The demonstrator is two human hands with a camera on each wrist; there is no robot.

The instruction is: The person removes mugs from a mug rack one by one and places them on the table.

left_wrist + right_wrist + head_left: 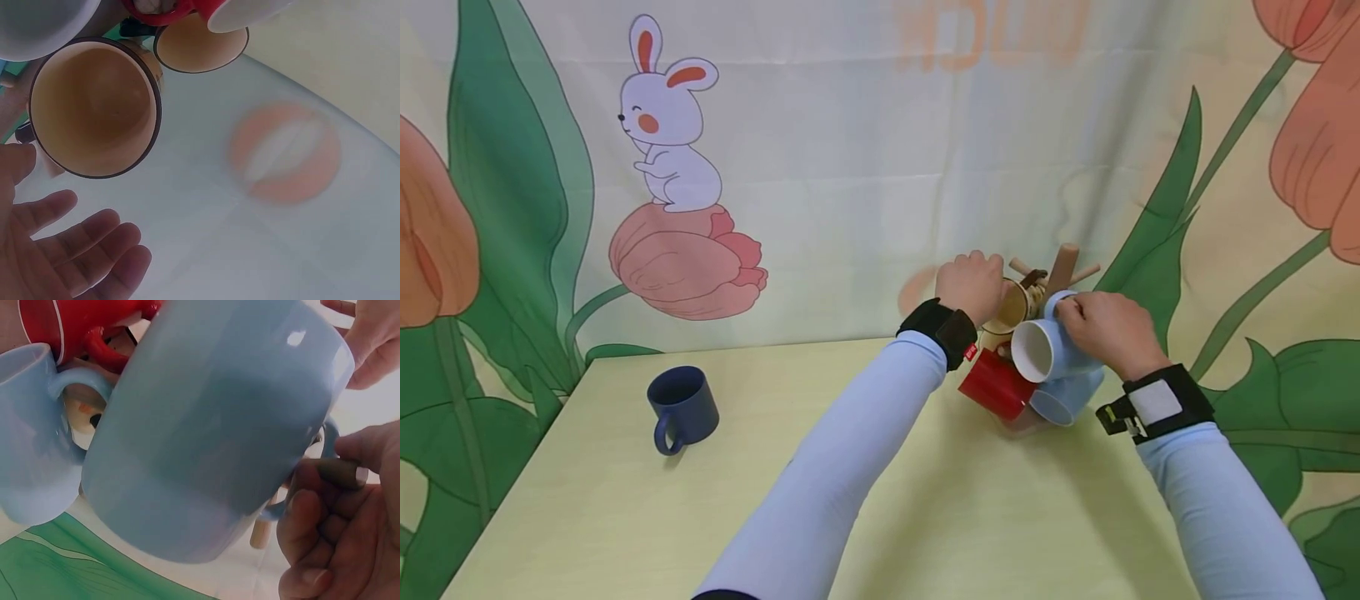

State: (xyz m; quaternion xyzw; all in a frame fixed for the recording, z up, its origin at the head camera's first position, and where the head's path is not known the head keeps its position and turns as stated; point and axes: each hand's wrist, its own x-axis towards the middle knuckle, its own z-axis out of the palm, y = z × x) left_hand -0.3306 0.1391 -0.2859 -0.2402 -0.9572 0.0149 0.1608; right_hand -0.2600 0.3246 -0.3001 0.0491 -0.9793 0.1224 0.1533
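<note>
A wooden mug rack [1064, 265] with several pegs stands at the back right, hung with mugs. My right hand [1108, 329] grips the upper light blue mug [1071, 350] by its handle side, its mouth facing left. In the right wrist view, the fingers curl beside a wooden peg [340, 473] close to that handle. My left hand [972, 287], fingers spread loosely, is beside a cream-lined mug with a dark rim [94, 109] and holds nothing. Below hang a red mug [996, 383] and another light blue mug [1067, 398]. A second cream-lined mug [203, 47] shows beneath the red one.
A dark blue mug [688, 406] stands upright on the left part of the pale table [587, 500], handle toward the front. Right behind the table hangs a printed curtain [835, 167] with a rabbit and tulips.
</note>
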